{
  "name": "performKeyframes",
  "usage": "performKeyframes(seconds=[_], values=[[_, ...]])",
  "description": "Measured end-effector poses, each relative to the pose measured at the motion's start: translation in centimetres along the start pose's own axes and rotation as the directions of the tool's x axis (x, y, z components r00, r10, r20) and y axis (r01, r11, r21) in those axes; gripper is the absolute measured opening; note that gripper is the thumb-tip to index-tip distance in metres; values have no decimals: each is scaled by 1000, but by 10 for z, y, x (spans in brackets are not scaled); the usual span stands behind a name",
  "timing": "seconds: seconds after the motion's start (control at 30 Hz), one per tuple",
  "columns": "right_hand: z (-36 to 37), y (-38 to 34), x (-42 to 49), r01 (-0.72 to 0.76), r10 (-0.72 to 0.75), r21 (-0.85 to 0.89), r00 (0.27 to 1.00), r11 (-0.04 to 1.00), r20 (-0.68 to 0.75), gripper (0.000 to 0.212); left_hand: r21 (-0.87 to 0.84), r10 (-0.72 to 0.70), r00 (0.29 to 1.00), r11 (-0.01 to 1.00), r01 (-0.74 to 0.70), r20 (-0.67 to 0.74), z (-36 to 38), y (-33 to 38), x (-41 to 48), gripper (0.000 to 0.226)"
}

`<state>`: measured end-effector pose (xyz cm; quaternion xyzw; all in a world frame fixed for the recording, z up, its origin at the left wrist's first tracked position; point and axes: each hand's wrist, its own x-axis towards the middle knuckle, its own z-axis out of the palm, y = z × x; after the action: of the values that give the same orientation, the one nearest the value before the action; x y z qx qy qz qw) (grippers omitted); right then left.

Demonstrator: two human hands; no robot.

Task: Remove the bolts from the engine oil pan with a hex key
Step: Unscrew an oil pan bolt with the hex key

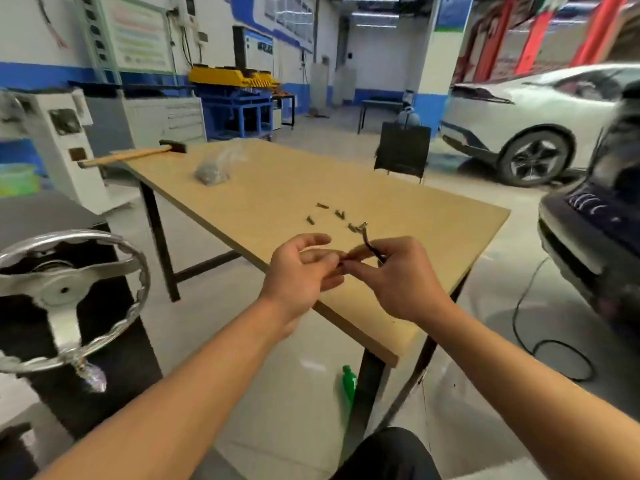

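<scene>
Over the near corner of the wooden table (346, 188) my two hands meet. My right hand (398, 278) pinches a dark hex key (369, 242) whose short end points up; a bolt (363, 225) seems to sit on its tip. My left hand (299, 271) has its fingertips against the key's lower end at my right fingers, and whether it pinches something small is hidden. Several loose bolts (341, 214) lie scattered on the table just beyond my hands. No oil pan is in view.
A hammer (138, 154) lies at the table's far left corner, near a clear plastic bag (213, 168). A metal handwheel (65, 292) on a black stand is at my left. Cars (540, 133) stand to the right. A green bottle (349, 382) and a cable (540, 344) lie on the floor.
</scene>
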<state>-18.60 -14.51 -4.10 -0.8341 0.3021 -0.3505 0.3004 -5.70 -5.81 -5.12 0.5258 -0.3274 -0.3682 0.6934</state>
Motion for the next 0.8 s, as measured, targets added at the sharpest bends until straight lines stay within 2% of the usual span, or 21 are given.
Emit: performKeyframes(seconds=[0.07,0.13,0.17,0.23,0.27,0.3,0.47,0.63,0.7,0.8], values=[[3,20,17,-37,37,-39,999,999,9,9,127,-13,1000,992,10,25,2,-9,28,22],[7,40,33,-81,82,-73,997,994,13,10,365,-2,997,931,-28,81,-1,-20,52,21],[10,48,41,-97,99,-119,995,988,16,9,526,46,992,845,-101,117,-4,-26,65,20],[17,58,55,-94,110,-276,993,957,43,9,756,159,965,600,-262,209,-10,-34,88,19],[21,61,61,-80,103,-336,993,939,50,11,805,187,954,513,-299,235,-13,-36,99,19],[26,62,66,-72,96,-372,994,925,48,13,823,199,951,478,-307,238,-15,-37,108,18],[47,66,79,-31,19,-470,999,882,-29,18,829,238,958,495,-262,161,-16,-48,141,15],[50,64,79,-5,-33,-444,996,896,-77,23,838,282,953,490,-240,109,-15,-47,136,41],[50,61,76,32,-70,-386,994,922,-85,28,813,304,949,530,-239,81,-15,-44,127,41],[47,53,66,151,-176,-151,970,977,-169,24,702,278,960,681,-208,15,-18,-38,101,31]])
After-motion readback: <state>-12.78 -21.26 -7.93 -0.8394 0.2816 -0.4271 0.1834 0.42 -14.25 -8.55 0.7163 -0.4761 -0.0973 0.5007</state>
